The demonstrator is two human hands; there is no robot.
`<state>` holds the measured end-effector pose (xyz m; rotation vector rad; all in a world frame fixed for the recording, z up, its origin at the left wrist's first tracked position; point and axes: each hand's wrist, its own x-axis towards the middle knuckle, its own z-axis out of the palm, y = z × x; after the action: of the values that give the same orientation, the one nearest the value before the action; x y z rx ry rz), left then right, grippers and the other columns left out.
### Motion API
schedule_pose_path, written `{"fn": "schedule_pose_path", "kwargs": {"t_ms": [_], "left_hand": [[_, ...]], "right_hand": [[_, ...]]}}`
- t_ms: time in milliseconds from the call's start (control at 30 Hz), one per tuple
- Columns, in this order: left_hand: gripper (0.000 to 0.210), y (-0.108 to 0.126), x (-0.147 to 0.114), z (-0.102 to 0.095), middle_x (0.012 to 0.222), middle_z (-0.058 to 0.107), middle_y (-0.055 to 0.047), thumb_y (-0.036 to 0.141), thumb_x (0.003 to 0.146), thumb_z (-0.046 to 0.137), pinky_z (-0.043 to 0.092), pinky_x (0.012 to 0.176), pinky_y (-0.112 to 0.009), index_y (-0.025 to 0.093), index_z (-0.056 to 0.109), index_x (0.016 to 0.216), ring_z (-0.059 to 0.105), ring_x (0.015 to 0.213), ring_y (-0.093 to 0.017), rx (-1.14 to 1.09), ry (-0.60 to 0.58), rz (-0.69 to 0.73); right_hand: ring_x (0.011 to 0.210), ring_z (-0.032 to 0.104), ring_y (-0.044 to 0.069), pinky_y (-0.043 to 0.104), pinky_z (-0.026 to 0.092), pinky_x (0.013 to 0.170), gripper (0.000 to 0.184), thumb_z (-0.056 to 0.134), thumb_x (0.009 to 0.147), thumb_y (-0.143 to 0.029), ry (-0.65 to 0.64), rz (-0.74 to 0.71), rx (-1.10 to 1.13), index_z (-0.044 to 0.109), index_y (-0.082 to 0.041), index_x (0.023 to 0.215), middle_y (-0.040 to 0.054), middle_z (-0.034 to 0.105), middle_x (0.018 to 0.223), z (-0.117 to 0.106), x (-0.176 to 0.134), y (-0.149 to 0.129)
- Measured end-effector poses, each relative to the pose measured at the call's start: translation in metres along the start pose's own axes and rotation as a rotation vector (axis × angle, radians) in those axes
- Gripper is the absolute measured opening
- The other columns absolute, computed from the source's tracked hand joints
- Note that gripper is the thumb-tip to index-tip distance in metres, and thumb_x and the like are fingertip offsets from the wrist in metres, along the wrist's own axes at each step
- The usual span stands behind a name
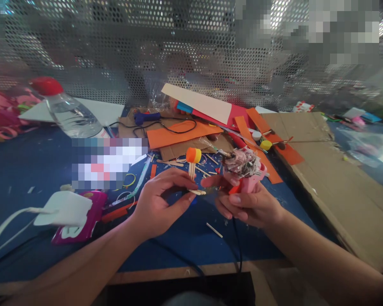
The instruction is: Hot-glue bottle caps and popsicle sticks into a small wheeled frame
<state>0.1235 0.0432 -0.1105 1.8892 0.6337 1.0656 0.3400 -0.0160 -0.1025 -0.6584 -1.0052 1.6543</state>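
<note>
Between the thumb and fingers of my left hand [161, 202] is a small wooden stick figure [192, 171], made of thin pale sticks. An orange and yellow round cap [193, 155] tops it, and short sticks jut out at its base. My right hand [247, 204] is wrapped round a pink hot glue gun [252, 180] with an orange trigger. Its front end is crusted with greyish, papery residue and points up and left. The glue gun's nozzle is apart from the stick figure. A black cord hangs below my right hand. One loose stick [214, 230] lies beneath on the blue table.
Orange strips [181, 132], a blue glue gun [147, 117] and loose sticks lie behind. Cardboard [347, 182] covers the right side. At left are a red-capped bottle [73, 111], a white charger [65, 208] on a magenta power strip [97, 204]. A perforated metal screen [140, 55] stands behind.
</note>
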Motion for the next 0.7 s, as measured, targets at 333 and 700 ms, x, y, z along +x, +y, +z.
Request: {"fn": "schedule_pose_path", "kwargs": {"t_ms": [333, 700], "left_hand": [[0.011, -0.0008, 0.0009, 0.0001, 0.102, 0.071, -0.008, 0.011, 0.085, 0.074, 0.061, 0.085, -0.027, 0.018, 0.076, 0.093, 0.071, 0.097, -0.018, 0.0, 0.007, -0.02], [0.013, 0.0003, 0.0016, -0.0007, 0.1, 0.073, -0.005, 0.01, 0.085, 0.075, 0.06, 0.081, -0.026, 0.021, 0.078, 0.093, 0.071, 0.093, -0.016, 0.031, 0.011, 0.039]], "right_hand": [[0.038, 0.04, 0.001, 0.028, 0.046, 0.052, 0.031, 0.081, 0.081, -0.026, -0.006, -0.017, 0.043, 0.05, -0.022, 0.081, 0.0045, 0.079, 0.106, 0.0006, -0.0013, -0.002], [0.044, 0.041, 0.004, 0.029, 0.046, 0.057, 0.014, 0.079, 0.086, -0.025, -0.096, -0.014, 0.045, 0.065, -0.021, 0.09, 0.0016, 0.074, 0.088, -0.0048, -0.0018, 0.0023]]}}
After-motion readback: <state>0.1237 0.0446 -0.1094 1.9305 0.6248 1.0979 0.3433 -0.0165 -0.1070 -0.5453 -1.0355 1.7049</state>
